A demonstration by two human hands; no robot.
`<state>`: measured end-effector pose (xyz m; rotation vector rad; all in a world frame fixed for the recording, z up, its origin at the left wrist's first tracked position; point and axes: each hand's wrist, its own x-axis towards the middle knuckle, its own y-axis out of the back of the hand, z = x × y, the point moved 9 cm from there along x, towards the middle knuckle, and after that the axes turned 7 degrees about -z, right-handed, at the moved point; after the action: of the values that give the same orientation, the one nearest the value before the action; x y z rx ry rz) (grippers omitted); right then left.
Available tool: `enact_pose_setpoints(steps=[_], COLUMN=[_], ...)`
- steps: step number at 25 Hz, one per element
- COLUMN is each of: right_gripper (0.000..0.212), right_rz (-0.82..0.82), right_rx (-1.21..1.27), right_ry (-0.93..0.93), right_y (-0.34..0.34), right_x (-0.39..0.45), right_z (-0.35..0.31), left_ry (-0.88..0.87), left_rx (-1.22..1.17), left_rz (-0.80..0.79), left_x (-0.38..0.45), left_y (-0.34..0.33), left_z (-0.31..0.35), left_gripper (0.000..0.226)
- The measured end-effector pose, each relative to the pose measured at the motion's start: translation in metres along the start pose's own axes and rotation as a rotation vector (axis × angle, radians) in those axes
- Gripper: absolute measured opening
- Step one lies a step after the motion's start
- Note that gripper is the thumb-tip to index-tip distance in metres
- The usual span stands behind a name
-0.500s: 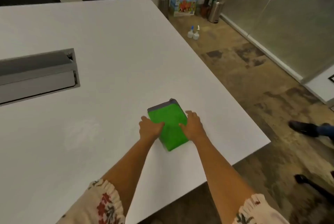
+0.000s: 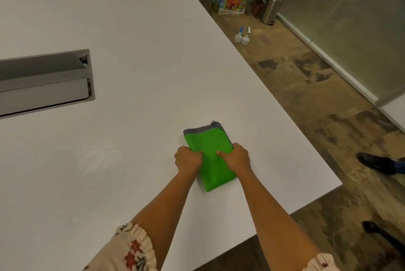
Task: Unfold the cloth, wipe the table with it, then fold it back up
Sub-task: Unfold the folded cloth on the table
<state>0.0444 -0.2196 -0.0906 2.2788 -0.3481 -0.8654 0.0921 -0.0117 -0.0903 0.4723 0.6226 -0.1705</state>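
Green cloth (image 2: pixel 209 157) folded on the white counter (image 2: pixel 142 51) near its right edge, your left hand (image 2: pixel 188 159) now fisted on its left edge, your right hand (image 2: pixel 237 158) curled gripping its right edge, fingers flatter earlier, cloth unmoved

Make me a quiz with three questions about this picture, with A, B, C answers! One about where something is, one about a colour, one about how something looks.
1. Where do the two small bottles stand?
A. on the floor
B. on the table
C. on a chair

2. What colour is the cloth?
A. red
B. green
C. yellow

3. How is the cloth now?
A. spread out flat
B. hanging off the edge
C. folded

Answers: 1 A, they stand on the floor beyond the table. 2 B, green with a grey edge. 3 C, a folded rectangle gripped by the left hand and right hand.
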Motion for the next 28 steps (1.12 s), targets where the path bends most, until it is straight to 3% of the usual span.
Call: enact_pose_setpoints(steps=[4,7,17,20,24,26,28], right_gripper=[0.036,0.026,0.035,0.036,0.038,0.040,0.035], right_rz=[-0.037,-0.078,-0.333,-0.370,-0.255,-0.209,-0.152], right_rx=[0.062,0.140,0.129,0.112,0.010,-0.022,-0.064], right_ry=[0.074,0.178,0.468,0.486,0.477,0.409,0.355], right_y=[-0.017,-0.046,-0.231,-0.274,-0.296,-0.296,-0.293], right_x=[-0.003,-0.018,-0.124,-0.151,-0.164,-0.166,-0.170], right_z=[-0.027,-0.079,-0.229,-0.241,-0.233,-0.227,-0.227], left_ry=[-0.127,-0.182,-0.089,-0.063,-0.120,-0.215,-0.266], left_rx=[-0.019,-0.060,-0.026,-0.040,0.123,0.095,0.038], left_rz=[0.074,0.204,0.644,0.675,0.689,0.600,0.487], left_x=[-0.010,-0.014,-0.049,-0.064,-0.065,-0.059,-0.056], left_y=[0.018,0.070,0.305,0.340,0.356,0.346,0.333], left_z=[0.009,0.002,-0.132,-0.169,-0.192,-0.193,-0.191], left_gripper=[0.009,0.006,0.022,0.023,0.041,0.032,0.009])
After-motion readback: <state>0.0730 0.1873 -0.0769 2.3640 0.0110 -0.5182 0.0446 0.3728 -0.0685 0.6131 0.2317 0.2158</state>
